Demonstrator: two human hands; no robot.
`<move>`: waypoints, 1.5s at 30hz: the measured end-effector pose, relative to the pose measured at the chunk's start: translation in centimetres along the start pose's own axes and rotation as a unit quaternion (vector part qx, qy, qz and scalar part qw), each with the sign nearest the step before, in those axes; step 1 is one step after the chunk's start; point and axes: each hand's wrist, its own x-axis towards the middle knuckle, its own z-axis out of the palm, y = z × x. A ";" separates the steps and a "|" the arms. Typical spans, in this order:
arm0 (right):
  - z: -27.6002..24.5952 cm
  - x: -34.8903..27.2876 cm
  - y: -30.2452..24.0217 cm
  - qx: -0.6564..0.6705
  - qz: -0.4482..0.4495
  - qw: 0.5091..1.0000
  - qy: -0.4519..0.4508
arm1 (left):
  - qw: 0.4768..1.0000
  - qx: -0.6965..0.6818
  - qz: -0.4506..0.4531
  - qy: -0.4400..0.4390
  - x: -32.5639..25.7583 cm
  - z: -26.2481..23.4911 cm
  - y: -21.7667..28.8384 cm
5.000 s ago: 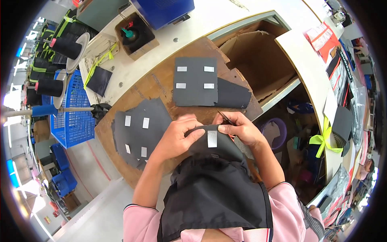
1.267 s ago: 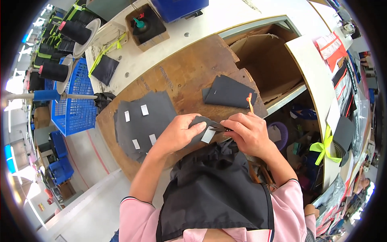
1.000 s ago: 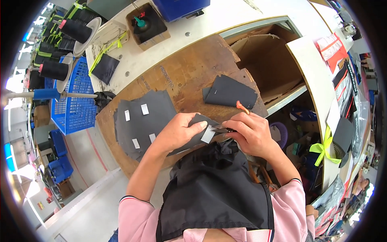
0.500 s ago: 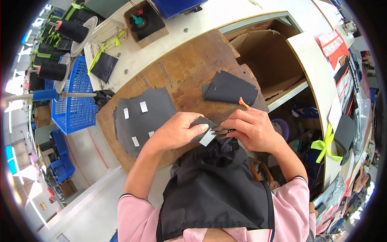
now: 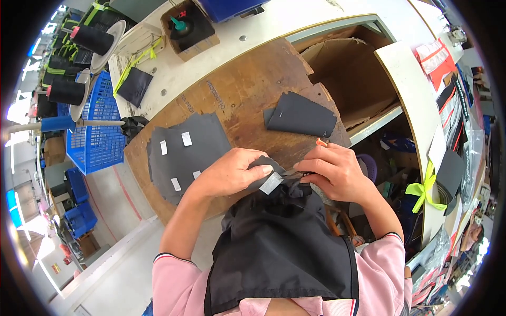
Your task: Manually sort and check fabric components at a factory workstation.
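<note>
Near, just beyond the apron (image 5: 279,253), the left hand (image 5: 226,171) pinches a dark cloth (image 5: 256,186) bearing a pale patch (image 5: 271,183); the right hand (image 5: 334,171) grips snips (image 5: 293,173) at its right edge. Farther, on the board (image 5: 247,100), a stack (image 5: 182,150) lies left, a folded piece (image 5: 300,114) right. Far, a carton (image 5: 216,42).

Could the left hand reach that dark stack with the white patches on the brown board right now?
Likely yes: the dark stack lies just left of the left hand, with nothing visible between them. That hand is pinching a dark piece, though, so it would probably need to let go first.
</note>
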 end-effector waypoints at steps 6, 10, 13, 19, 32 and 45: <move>0.5 0.2 0.3 -0.022 -0.035 0.999 -0.026 | 1.000 0.002 -0.003 -0.020 0.2 0.0 0.2; -0.1 -0.4 0.2 -0.074 -0.061 0.995 -0.040 | 1.000 -0.024 -0.006 0.002 -0.1 0.3 -0.6; -0.4 -0.9 -0.1 -0.002 -0.006 0.999 -0.033 | 0.999 -0.032 -0.035 0.008 -0.2 0.0 -0.7; 1.1 -2.5 2.6 0.148 0.260 0.950 -0.090 | 0.985 -0.156 -0.012 0.065 -0.5 -0.4 -0.2; 1.8 0.3 2.3 0.529 0.318 0.781 -0.094 | 0.930 0.249 0.248 0.109 0.2 0.0 1.4; 2.0 -1.0 -1.5 -0.001 0.128 0.981 0.147 | 0.971 -0.231 0.016 0.063 0.5 1.5 -0.5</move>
